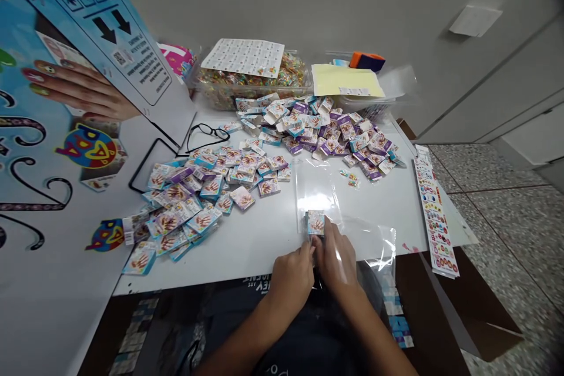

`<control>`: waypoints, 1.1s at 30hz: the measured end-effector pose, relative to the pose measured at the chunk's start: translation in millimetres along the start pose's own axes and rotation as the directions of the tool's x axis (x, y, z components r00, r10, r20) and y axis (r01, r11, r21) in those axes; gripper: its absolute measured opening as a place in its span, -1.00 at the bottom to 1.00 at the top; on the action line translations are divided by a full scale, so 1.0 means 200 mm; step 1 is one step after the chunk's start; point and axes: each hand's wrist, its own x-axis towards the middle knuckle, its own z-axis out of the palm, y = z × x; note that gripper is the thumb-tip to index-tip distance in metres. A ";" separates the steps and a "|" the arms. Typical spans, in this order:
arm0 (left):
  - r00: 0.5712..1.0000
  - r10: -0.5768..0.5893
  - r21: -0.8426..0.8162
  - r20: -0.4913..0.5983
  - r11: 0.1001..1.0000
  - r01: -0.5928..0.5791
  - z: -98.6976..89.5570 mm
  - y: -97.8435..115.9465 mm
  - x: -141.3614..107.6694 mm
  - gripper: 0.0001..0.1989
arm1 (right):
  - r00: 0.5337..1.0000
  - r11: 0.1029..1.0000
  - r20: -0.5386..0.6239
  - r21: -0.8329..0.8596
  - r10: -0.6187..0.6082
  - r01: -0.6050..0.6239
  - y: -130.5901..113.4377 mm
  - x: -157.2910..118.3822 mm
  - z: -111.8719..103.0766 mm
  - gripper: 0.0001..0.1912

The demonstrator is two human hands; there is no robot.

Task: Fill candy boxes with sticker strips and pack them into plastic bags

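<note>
At the front edge of the white table, both hands meet at a small stack of printed boxes [316,222] with a hand picture on top. My right hand [338,255] is closed around the stack's right and near sides, with clear film lying across the wrist. My left hand [293,276] is closed at the near left corner, fingertips pinched there; whether they grip the film or a box is hidden. A clear plastic bag [315,185] lies flat beyond the stack, and more clear film [372,238] spreads to the right.
Packed boxes [189,211] are heaped at left, with opened cartons [317,126] behind. Clear tubs [211,91] of small wrapped packets stand along the wall. Eyeglasses [207,131], loose packets [351,177] and a sticker strip [436,211] lie on the table. A tall printed display [57,188] borders the left.
</note>
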 end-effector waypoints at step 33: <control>0.939 0.161 -0.246 -0.303 0.939 -0.241 0.02 -0.11 0.07 -0.39 | 0.993 1.000 0.121 0.021 0.013 -0.016 0.01 0.06 -0.03 -0.44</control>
